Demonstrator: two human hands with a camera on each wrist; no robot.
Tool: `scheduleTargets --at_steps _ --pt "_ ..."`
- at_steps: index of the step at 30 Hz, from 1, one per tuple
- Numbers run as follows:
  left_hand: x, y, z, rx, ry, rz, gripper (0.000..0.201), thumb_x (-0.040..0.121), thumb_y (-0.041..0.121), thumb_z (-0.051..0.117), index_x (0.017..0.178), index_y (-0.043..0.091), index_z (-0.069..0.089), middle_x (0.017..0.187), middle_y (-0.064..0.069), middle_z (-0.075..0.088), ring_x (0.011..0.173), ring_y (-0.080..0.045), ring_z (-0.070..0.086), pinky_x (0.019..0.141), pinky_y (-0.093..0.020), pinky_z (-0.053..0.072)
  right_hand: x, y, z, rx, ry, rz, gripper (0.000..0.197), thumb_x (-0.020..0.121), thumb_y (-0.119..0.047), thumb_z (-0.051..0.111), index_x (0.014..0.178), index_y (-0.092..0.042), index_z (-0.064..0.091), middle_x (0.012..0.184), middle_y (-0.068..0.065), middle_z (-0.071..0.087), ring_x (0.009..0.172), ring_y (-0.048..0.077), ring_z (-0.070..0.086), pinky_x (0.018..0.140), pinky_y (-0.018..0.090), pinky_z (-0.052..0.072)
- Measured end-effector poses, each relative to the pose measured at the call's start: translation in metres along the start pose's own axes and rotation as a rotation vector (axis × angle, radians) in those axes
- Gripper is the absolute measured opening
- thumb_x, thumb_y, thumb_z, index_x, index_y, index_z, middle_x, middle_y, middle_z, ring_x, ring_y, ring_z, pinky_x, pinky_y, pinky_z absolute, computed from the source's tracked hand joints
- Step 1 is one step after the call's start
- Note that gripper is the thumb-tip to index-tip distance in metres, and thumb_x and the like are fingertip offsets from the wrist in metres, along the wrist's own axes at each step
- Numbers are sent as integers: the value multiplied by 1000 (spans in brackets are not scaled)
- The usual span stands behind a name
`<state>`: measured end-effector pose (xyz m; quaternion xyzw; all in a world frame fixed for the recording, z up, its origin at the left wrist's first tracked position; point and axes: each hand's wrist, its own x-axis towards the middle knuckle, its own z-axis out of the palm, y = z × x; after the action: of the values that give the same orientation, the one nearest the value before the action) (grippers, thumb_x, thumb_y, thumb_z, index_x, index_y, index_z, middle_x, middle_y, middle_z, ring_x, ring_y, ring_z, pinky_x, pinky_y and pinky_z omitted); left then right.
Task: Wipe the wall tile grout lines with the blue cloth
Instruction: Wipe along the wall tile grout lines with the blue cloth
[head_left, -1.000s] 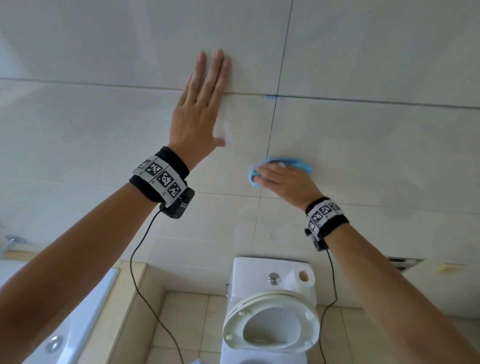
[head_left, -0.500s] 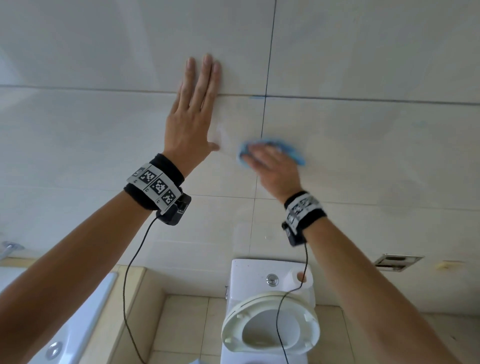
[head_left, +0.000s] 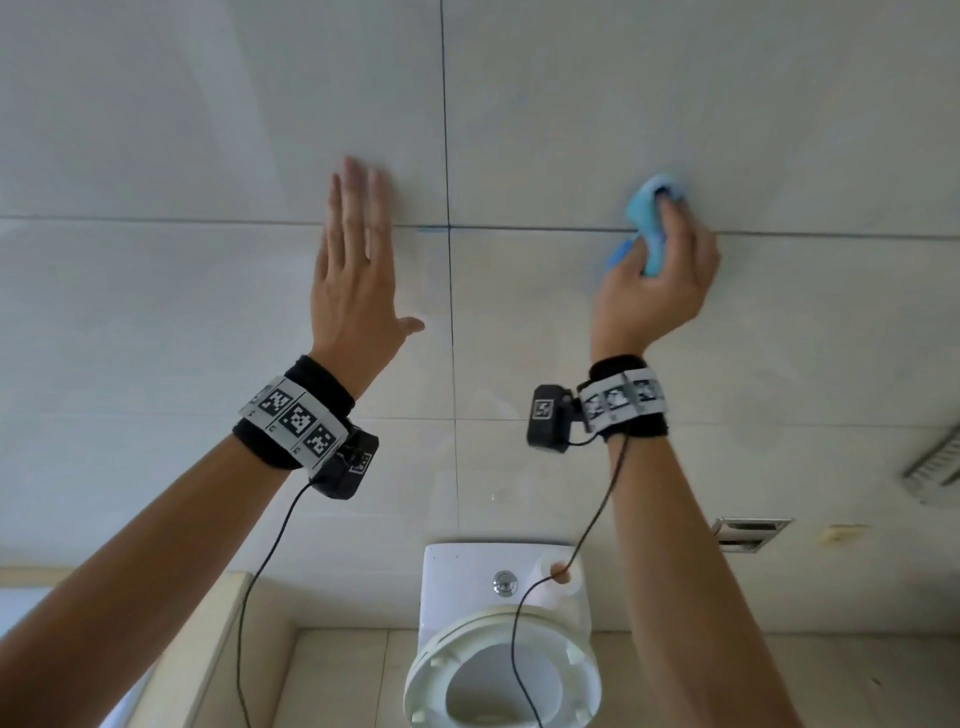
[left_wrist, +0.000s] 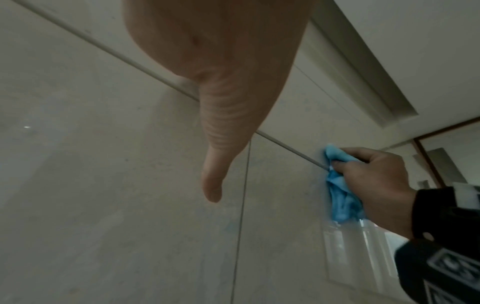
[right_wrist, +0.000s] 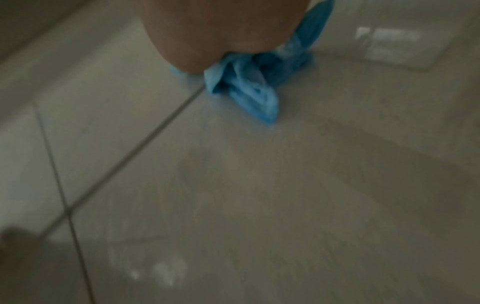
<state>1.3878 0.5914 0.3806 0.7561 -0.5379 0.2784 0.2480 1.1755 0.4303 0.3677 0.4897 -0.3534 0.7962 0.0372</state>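
Blue cloth (head_left: 647, 218) bunched in right hand (head_left: 657, 291); flat left hand (head_left: 356, 270) on wall above toilet (head_left: 501, 639).

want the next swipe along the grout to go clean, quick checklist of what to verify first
1. Blue cloth held firmly: ok, the right hand grips it bunched.
2. Cloth on the horizontal grout line: ok, it covers the line and touches the tile.
3. Left hand out of the path: ok, flat with straight fingers, left of the vertical grout line; wall contact cannot tell.
4. Wrist cable free: cannot tell, it hangs in front of the toilet.
5. Grout to the right unobstructed: ok.
6. Cloth clean enough: cannot tell.
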Motion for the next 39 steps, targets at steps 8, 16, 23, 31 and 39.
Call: scheduleTargets --at_steps 8,16,23,31,39 --pt "-3 -17 7 45 11 20 158 53 44 99 166 5 -4 175 -13 -6 162 -32 -4 131 -41 15 -126 19 -15 56 -743 -675 39 92 8 62 120 -15 77 125 3 72 112 22 65 98 36 53" --pt "-9 -32 8 85 -23 82 152 59 40 98 167 10 -5 176 -5 -7 162 -27 -5 131 -44 17 -26 -15 14 89 -479 -509 39 87 13 67 119 -8 77 121 10 72 111 27 59 101 41 51" --pt "-12 -38 12 -6 25 -106 163 47 56 96 166 6 -4 175 -16 -6 162 -32 -4 131 -44 12 -74 -76 59 132 -592 -709 32 94 3 62 120 -10 76 122 7 73 112 25 61 99 42 52" --pt "-18 -51 21 -85 41 -130 161 53 60 95 164 -1 -4 173 -21 -6 161 -36 -5 132 -42 11 -101 -109 41 16 -777 -561 39 88 -2 48 120 -6 70 120 6 68 104 28 54 88 41 50" --pt "-22 -55 21 -30 19 -99 157 58 50 98 165 3 -7 174 -16 -9 162 -32 -6 131 -42 15 -95 -127 47 -112 -771 -605 36 83 6 59 116 -5 68 118 11 65 94 30 54 77 40 48"
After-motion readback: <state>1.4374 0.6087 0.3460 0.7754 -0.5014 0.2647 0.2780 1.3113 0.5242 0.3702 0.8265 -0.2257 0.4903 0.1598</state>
